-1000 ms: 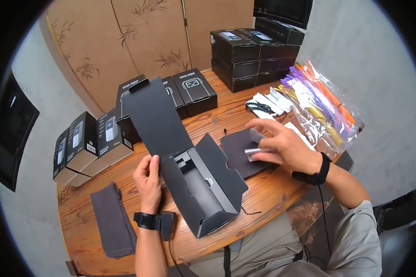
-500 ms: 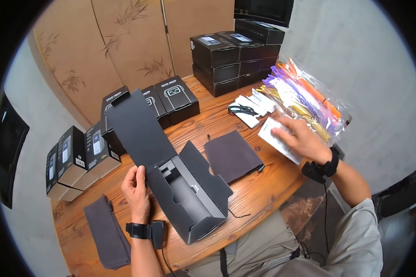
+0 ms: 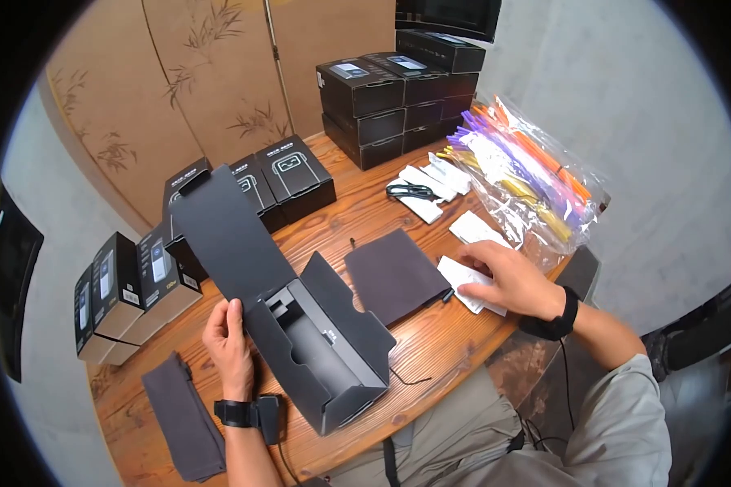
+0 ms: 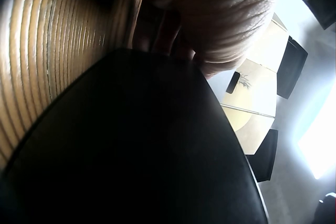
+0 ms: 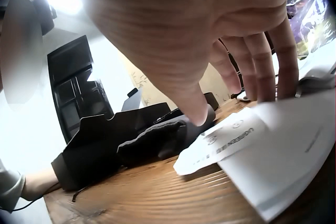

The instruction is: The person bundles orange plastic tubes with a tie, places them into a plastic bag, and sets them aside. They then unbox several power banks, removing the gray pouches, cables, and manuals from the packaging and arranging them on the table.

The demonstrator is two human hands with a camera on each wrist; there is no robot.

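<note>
Long blk card box (image 3: pixel 287 364), L hand (image 3: pixel 230 349) pinching edge, R hand (image 3: pixel 513 280) spread over wht leaflets (image 3: pixel 457 277).

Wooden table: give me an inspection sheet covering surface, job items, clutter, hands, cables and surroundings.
Surface: wooden table, grain showing.
Job items: open black box, lid raised; white papers; dark pouch, flat.
Clutter: closed black boxes, some stacked; bag of colored strips.
Hands: left hand at the box's edge, grip unclear; right hand over the papers.
Cables: coiled black cable on white packets; wires at both wrists.
Surroundings: tan folding screen, gray wall.
</note>
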